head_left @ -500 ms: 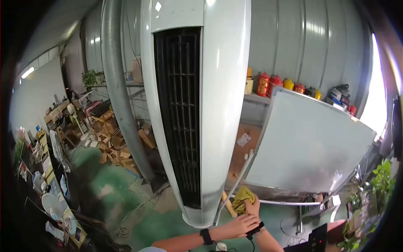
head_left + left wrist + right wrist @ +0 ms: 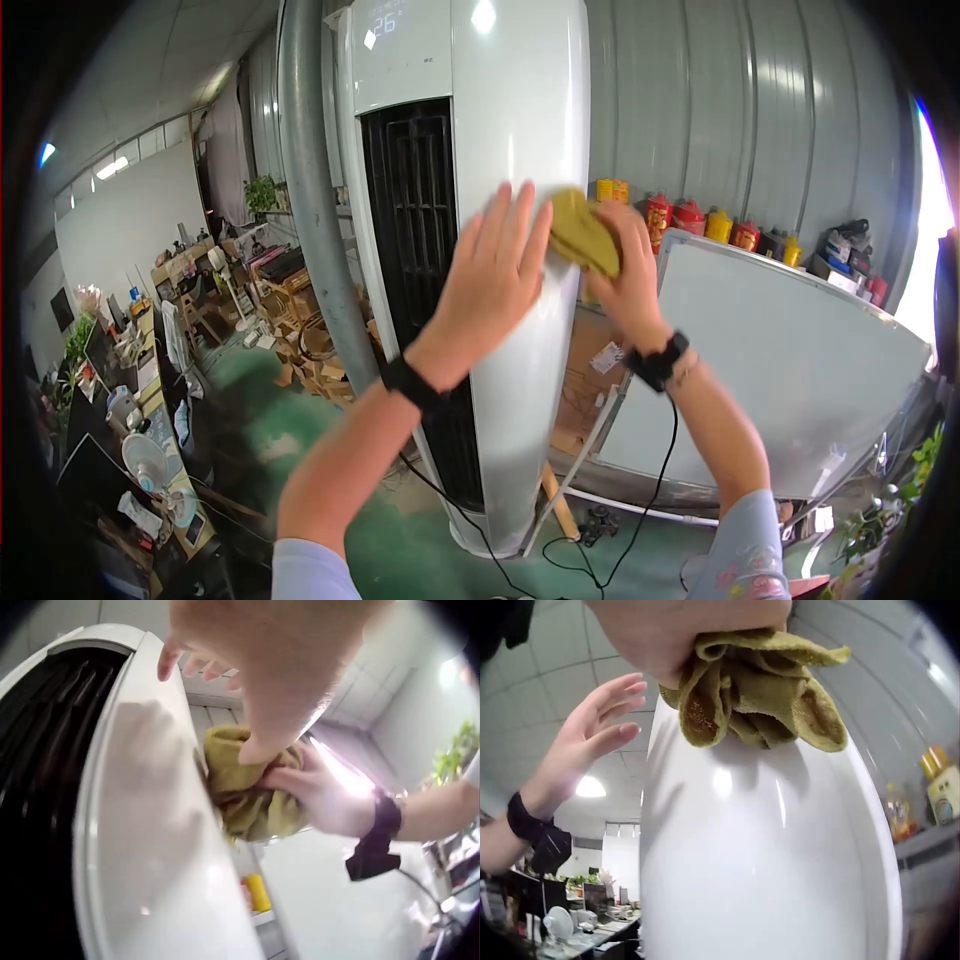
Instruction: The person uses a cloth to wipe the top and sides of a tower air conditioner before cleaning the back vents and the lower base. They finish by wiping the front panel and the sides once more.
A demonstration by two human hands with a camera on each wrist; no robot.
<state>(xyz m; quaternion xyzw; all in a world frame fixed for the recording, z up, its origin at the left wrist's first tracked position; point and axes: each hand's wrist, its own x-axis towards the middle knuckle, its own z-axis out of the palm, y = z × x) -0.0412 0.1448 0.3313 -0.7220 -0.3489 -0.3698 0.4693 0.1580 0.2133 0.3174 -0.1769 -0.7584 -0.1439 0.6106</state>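
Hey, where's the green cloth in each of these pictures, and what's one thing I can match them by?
Head: the cloth is right of centre, slightly above mid-height, held in the right hand.
Left wrist: the cloth is about mid-picture.
Right wrist: the cloth is at the top, a little right of centre.
Shared landmark: the white air conditioner, seen in all three.

Red canisters (image 2: 688,216), yellow canisters (image 2: 718,226): being partly screened by a whiteboard (image 2: 780,360). Electric fan (image 2: 146,460): being borne by a desk (image 2: 604,935). Green floor (image 2: 225,415): being partly covered by cardboard (image 2: 325,378).
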